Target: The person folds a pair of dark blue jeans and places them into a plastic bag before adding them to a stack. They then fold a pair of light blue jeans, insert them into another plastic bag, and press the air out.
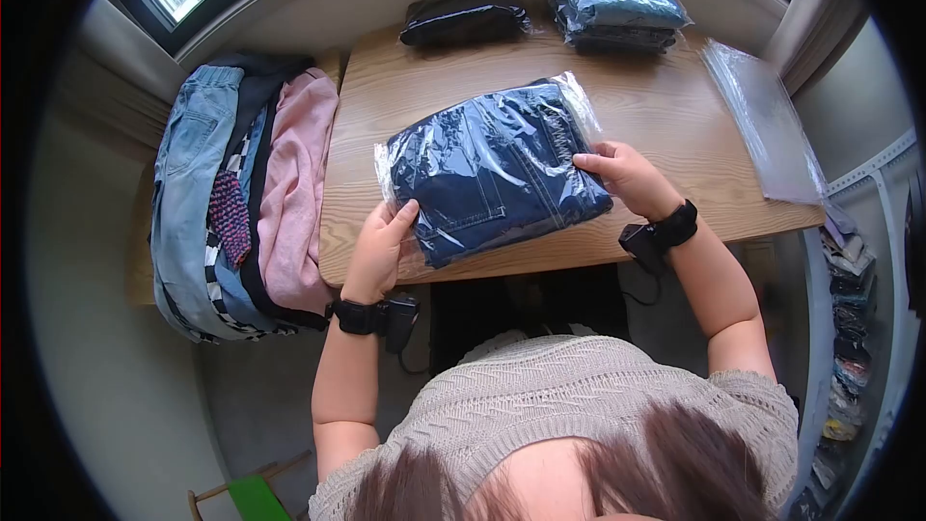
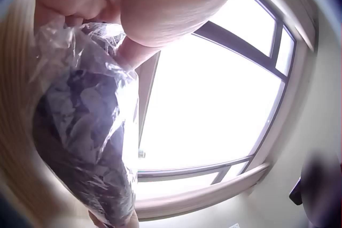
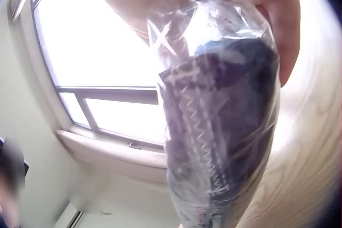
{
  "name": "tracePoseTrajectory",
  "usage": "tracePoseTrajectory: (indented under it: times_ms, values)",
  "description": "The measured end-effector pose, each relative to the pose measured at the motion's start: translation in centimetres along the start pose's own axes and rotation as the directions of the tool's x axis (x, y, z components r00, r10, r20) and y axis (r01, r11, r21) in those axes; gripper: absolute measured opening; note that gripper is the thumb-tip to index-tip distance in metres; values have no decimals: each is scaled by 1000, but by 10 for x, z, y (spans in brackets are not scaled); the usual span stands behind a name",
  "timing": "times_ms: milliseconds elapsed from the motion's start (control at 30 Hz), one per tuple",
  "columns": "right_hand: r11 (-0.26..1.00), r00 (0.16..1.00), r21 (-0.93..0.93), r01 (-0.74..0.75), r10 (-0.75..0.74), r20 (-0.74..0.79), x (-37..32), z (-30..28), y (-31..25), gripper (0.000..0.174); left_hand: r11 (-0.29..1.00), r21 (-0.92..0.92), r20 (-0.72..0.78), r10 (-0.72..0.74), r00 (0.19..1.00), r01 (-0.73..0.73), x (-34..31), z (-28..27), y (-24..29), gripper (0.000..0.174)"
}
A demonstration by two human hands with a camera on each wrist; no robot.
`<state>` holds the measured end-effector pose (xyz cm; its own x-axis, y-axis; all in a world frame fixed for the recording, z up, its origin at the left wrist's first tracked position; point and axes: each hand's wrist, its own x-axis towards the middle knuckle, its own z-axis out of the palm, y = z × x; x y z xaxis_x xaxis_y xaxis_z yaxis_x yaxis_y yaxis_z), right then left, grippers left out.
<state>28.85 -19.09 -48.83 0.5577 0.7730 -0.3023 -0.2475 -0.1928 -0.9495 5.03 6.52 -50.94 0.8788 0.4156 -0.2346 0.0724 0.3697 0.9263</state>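
Dark blue jeans (image 1: 482, 169), folded inside a clear plastic bag, are held at both ends above the wooden table. The left hand (image 1: 378, 246) pinches the bag's left end, thumb on top. At the right end the right hand (image 1: 629, 177) grips the bag, its thumb over the upper face and its fingers underneath. Crinkled plastic (image 2: 80, 51) bunches at the left palm in the left wrist view. In the right wrist view, white zigzag stitching (image 3: 200, 137) shows through the film below the right hand (image 3: 278, 14).
A pile of clothes (image 1: 299, 174) lies at the left. At the table's (image 1: 376, 87) back are a black bagged item (image 1: 463, 19) and a stack of bagged jeans (image 1: 617, 0). Flat clear bags (image 1: 767, 121) lie at the right edge, beside a rack (image 1: 873, 169).
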Motion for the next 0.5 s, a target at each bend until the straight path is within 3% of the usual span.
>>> tracePoseTrajectory:
  times_ms: [33,67,100,133,167,233,267,300,367,400,433,467,500]
  values:
    - [994,1000,107,-26,27,-10,7,-12,21,30,1000,-11,5,-18,1000,18,6,3,-9,29]
    - [993,999,106,-43,45,-19,4,-17,35,30,991,-52,18,-121,993,122,12,4,-21,31]
    - [965,991,250,-81,104,-83,1,-20,43,35,971,-88,36,-219,975,221,14,11,-26,32]
    - [916,977,389,-99,165,-138,-2,-24,48,40,969,-93,42,-227,973,230,14,14,-28,32]
    - [917,975,386,-102,169,-145,-7,-31,51,40,979,-56,54,-192,980,195,13,18,-27,33]
    - [656,995,751,-71,-2,96,-27,-40,57,47,992,16,75,-130,989,129,6,28,-22,38]
    - [591,997,805,-56,-5,73,-36,-40,61,46,995,5,63,-104,993,104,4,32,-22,45]
    - [590,997,805,-60,4,71,-44,-38,65,46,994,0,62,-111,992,112,2,34,-23,45]
    - [654,994,749,110,-77,-79,-62,-33,73,48,994,-19,44,-105,993,106,0,38,-25,48]
    - [747,979,646,159,-35,-200,-71,-29,76,47,993,-20,44,-113,993,114,-1,42,-27,48]
    - [745,979,649,155,-26,-204,-80,-21,76,47,992,-44,52,-113,992,115,-1,47,-29,54]
    - [851,890,448,274,-48,-453,-87,-11,76,46,991,-66,62,-111,992,115,-1,51,-31,60]
    - [922,739,205,329,-116,-664,-93,0,74,46,990,-63,69,-120,990,124,-1,52,-32,60]
